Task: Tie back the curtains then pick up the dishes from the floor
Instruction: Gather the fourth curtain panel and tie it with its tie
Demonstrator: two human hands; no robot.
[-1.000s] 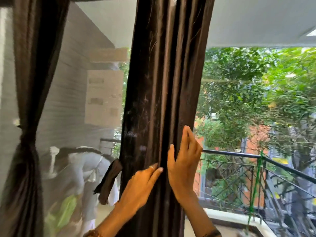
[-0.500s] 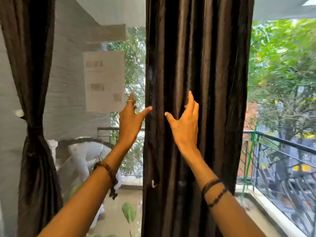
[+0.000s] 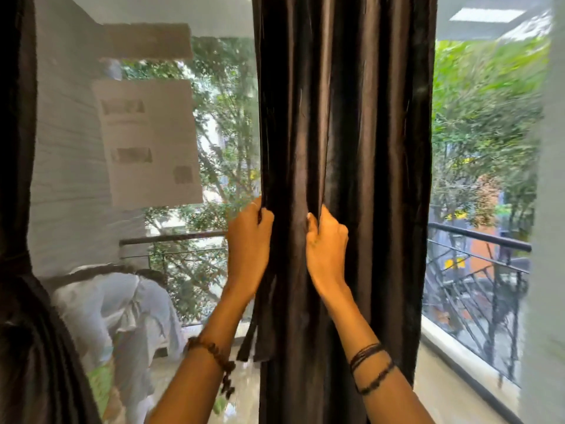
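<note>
head | curtain (image 3: pixel 351 133) hangs vertical, centre, folds running top to bottom | your left hand (image 3: pixel 249 240) grips its left edge, right hand (image 3: pixel 325 243) pinches a middle fold | tied curtain (image 3: pixel 18 209) far left, railing (image 3: pixel 477 240) behind glass

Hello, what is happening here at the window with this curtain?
A person stands at the window and grips the dark brown curtain with both hands. The left hand holds its left edge and the right hand pinches a fold near the middle. This curtain hangs loose, not yet tied. Another dark curtain hangs at the far left.
</note>
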